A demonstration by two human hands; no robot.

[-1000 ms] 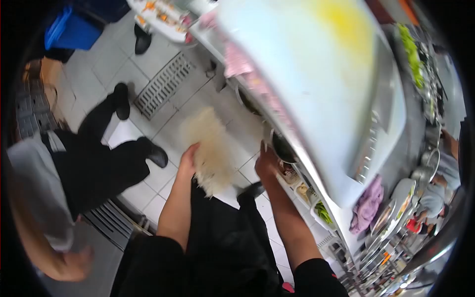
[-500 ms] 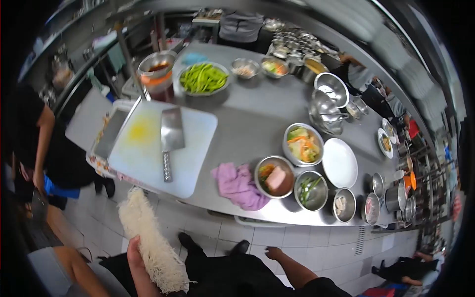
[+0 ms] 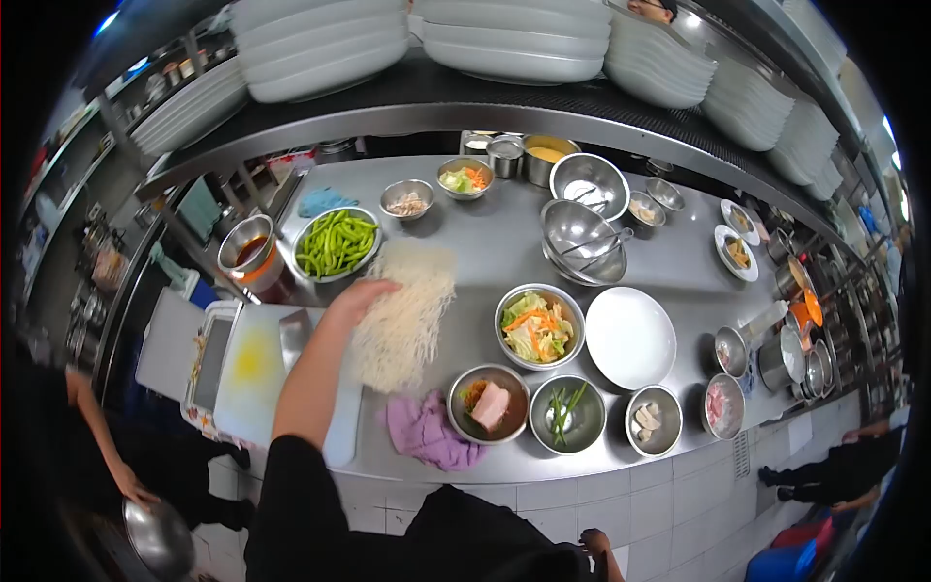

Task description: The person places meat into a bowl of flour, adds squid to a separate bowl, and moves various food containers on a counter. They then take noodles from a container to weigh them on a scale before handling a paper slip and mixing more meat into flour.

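My left hand [image 3: 367,294] is closed on one edge of a flat, pale block of dried rice noodles [image 3: 405,315], held over the steel table. Beside that arm lie a white cutting board [image 3: 335,427] and a cleaver [image 3: 293,335], partly hidden by my forearm. A purple cloth [image 3: 432,432] is just below the noodles. To their right stands a bowl of cut cabbage and carrot [image 3: 538,328], with a white plate [image 3: 631,339] next to it. My right hand [image 3: 593,541] hangs low by my side, off the table, fingers loose with nothing seen in them.
Green peppers [image 3: 337,244] fill a bowl at the back left. Along the front edge stand bowls with pink meat [image 3: 491,405], green stalks [image 3: 560,412] and pale slices [image 3: 647,422]. Stacked plates [image 3: 514,39] fill the overhead shelf. A person with a metal bowl [image 3: 158,540] is at left.
My left hand has carried the noodles from low in front of me up over the table. The view has shifted, showing the plate shelf. My right hand stays low.
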